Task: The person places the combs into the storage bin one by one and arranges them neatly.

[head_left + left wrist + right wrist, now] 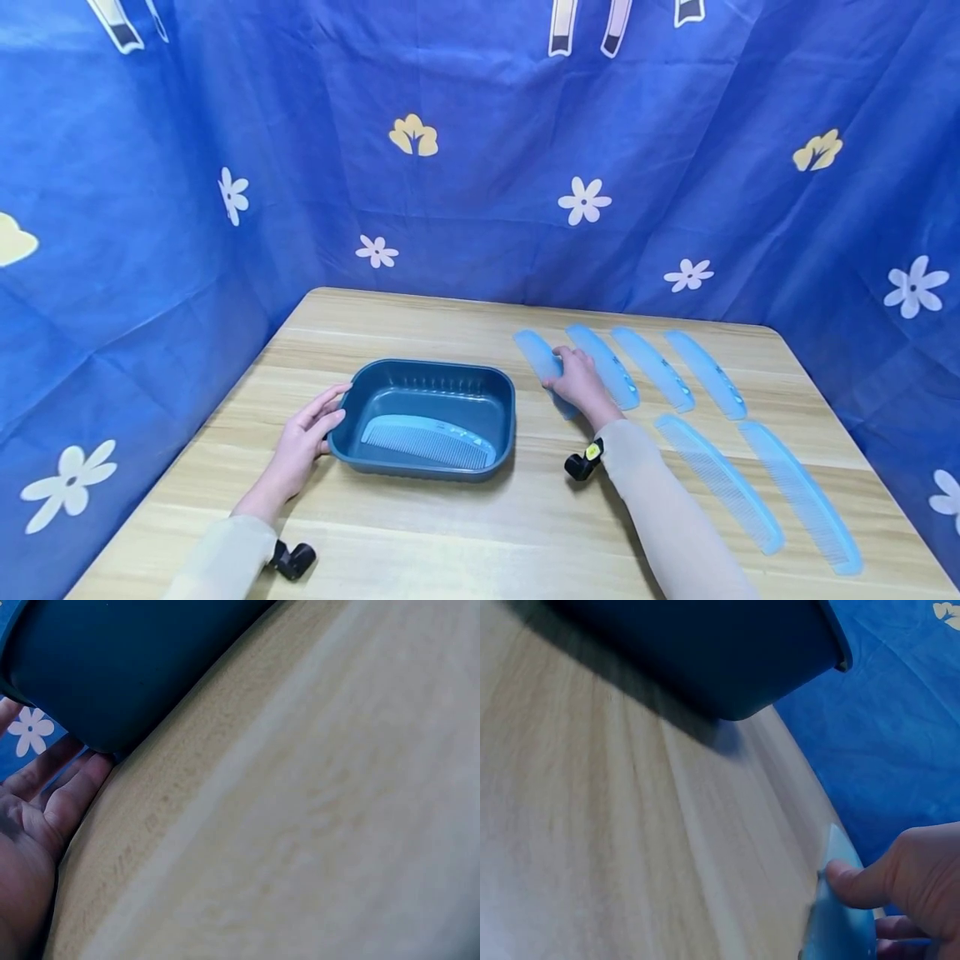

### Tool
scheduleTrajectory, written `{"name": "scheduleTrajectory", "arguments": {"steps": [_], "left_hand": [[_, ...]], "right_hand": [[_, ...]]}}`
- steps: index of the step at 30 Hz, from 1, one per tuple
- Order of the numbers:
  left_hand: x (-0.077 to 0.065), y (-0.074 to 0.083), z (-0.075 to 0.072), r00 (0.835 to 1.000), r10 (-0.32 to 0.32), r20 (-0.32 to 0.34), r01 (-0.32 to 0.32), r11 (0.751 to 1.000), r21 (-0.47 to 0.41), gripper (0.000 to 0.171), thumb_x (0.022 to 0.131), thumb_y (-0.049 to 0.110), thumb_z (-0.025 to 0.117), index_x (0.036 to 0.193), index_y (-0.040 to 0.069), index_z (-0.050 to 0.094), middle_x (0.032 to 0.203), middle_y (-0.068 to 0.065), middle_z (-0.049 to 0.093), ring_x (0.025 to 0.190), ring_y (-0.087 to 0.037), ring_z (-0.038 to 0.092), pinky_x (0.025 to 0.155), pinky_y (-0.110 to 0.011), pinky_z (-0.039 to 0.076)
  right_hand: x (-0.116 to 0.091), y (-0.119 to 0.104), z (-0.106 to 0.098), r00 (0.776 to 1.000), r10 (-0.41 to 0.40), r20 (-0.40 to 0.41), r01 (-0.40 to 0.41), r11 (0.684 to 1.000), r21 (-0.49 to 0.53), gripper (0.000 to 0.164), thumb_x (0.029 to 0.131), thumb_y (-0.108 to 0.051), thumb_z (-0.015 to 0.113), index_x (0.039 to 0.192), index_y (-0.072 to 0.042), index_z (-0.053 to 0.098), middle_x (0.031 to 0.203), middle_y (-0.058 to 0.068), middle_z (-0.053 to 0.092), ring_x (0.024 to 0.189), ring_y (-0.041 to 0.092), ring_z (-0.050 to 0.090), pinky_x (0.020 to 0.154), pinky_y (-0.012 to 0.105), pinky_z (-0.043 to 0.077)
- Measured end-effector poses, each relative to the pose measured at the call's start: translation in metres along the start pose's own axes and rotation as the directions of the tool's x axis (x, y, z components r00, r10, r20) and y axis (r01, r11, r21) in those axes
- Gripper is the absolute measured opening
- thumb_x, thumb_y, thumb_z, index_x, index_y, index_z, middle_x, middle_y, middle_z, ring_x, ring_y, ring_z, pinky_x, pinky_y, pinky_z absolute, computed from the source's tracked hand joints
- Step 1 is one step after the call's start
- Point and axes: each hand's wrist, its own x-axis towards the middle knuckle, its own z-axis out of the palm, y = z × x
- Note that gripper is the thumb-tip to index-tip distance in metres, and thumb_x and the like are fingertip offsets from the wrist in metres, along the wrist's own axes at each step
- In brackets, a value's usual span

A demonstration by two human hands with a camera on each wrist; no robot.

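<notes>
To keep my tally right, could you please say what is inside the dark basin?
One light-blue comb lies in the basin; what it covers beneath cannot be seen.

Bare tabletop (450,542) fronts the basin (422,473), with the right sleeve (667,512) barring passage toward the combs (726,482).

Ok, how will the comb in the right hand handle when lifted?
The comb is probably light, being thin and flat. It's likely fairly stiff, with no obvious bend where the right hand pinches it. Its smooth-looking face could slip a little.
</notes>
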Motion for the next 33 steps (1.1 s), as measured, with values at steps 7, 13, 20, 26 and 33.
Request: {"name": "scheduleTrajectory", "arguments": {"steps": [7, 13, 20, 26, 33], "left_hand": [[-0.0005, -0.0014, 0.0006, 1.0, -0.003, 0.004, 0.003, 1.0, -0.005, 0.047, 0.097, 0.022, 0.051, 0.141, 0.009, 0.04, 0.124, -0.01, 0.043, 0.098, -0.009, 0.055, 0.064, -0.031, 0.055], [-0.0009, -0.0005, 0.0007, 1.0, -0.008, 0.0, 0.008, 1.0, 0.003, 0.047, 0.097, 0.022, 0.051, 0.141, 0.009, 0.039, 0.126, -0.014, 0.041, 0.097, -0.009, 0.056, 0.064, -0.031, 0.055], [-0.002, -0.0006, 0.0017, 1.0, -0.012, 0.001, 0.012, 1.0, 0.005, 0.049, 0.097, 0.023, 0.052, 0.141, 0.008, 0.038, 0.128, -0.017, 0.04, 0.097, -0.009, 0.056, 0.064, -0.031, 0.055], [-0.0004, -0.0007, 0.0013, 1.0, -0.004, 0.001, 0.004, 1.0, 0.004, 0.047, 0.097, 0.022, 0.051, 0.141, 0.01, 0.039, 0.126, -0.016, 0.041, 0.097, -0.011, 0.056, 0.063, -0.032, 0.055], [-0.0001, 0.0013, 0.001, 1.0, -0.011, 0.003, 0.011, 1.0, 0.012, 0.047, 0.097, 0.023, 0.05, 0.141, 0.012, 0.04, 0.131, -0.017, 0.037, 0.101, -0.009, 0.054, 0.066, -0.032, 0.055]], "right_hand": [[0.0018, -0.002, -0.0003, 0.999, 0.04, 0.032, -0.04, 0.999, -0.004, 0.067, 0.078, -0.025, 0.076, 0.135, -0.009, 0.045, 0.123, 0.019, 0.046, 0.111, 0.037, 0.041, 0.087, 0.048, 0.041], [0.0024, -0.0027, -0.0027, 0.998, 0.046, 0.049, -0.047, 0.998, 0.033, 0.071, 0.075, -0.024, 0.078, 0.135, -0.007, 0.044, 0.123, 0.021, 0.045, 0.108, 0.037, 0.046, 0.086, 0.049, 0.043], [0.0052, -0.0017, -0.0032, 0.994, 0.074, 0.077, -0.081, 0.992, 0.099, 0.076, 0.075, -0.019, 0.078, 0.139, -0.004, 0.038, 0.126, 0.024, 0.042, 0.107, 0.037, 0.049, 0.086, 0.047, 0.045], [0.0078, -0.0017, -0.0069, 0.996, 0.066, 0.06, -0.074, 0.984, 0.161, 0.063, 0.081, -0.012, 0.071, 0.136, 0.002, 0.041, 0.13, 0.026, 0.045, 0.117, 0.038, 0.045, 0.094, 0.047, 0.042], [0.0068, -0.0016, -0.0093, 0.996, 0.065, 0.068, -0.078, 0.973, 0.216, 0.057, 0.085, -0.008, 0.066, 0.136, 0.001, 0.042, 0.129, 0.024, 0.047, 0.117, 0.037, 0.047, 0.091, 0.046, 0.044]]}}
